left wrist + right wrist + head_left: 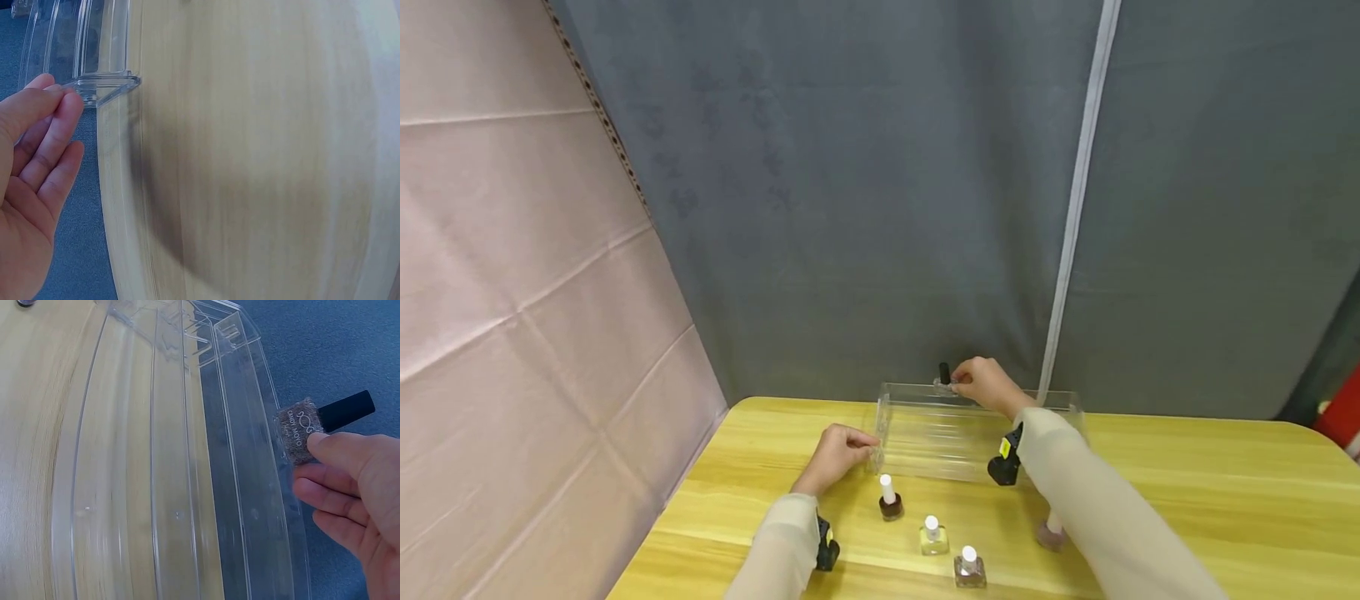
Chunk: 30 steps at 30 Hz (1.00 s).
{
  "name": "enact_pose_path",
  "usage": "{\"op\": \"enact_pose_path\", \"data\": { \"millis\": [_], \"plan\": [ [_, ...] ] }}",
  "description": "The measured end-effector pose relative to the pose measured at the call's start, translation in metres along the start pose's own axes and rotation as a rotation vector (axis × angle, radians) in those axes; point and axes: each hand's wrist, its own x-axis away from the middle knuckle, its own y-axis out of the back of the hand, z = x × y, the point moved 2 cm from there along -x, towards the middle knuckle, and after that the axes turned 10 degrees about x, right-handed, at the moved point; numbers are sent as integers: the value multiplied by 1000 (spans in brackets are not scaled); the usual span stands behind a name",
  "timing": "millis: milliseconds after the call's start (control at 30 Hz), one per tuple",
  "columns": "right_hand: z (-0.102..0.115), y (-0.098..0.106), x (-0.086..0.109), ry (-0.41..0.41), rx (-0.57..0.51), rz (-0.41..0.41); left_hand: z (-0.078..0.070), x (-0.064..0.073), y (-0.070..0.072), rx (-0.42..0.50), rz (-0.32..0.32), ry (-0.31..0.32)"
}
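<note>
The right hand has its thumb and fingers clamped on a little nail polish bottle. The bottle has a black cap and sparkly bits, and it is at the far edge of a clear rack. I cannot tell if the bottle is resting on the rack. The left hand has its thumb and a finger together, pinching the left end of the rack.

The rack sits near the far side of a yellow wood table. On its near side, four more bottles stand on the wood, all with white caps. From left to right there is a dark bottle, a yellow bottle, a brown bottle and a pinkish bottle. The right sleeve hides part of that last one. A big gray curtain hangs on the far side.
</note>
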Motion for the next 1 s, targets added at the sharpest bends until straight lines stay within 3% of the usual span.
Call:
{"op": "enact_pose_path", "data": {
  "millis": [267, 833, 1000],
  "plan": [
    [8, -7, -3, -32, -13, 10, -3, 4, -2, 22, 4, -13],
    [20, -22, -7, -24, -59, 1, -4, 9, -4, 27, -6, -1],
    [22, -26, -7, -59, -53, 10, -4, 9, -5, 37, -5, 1]
  ]
}}
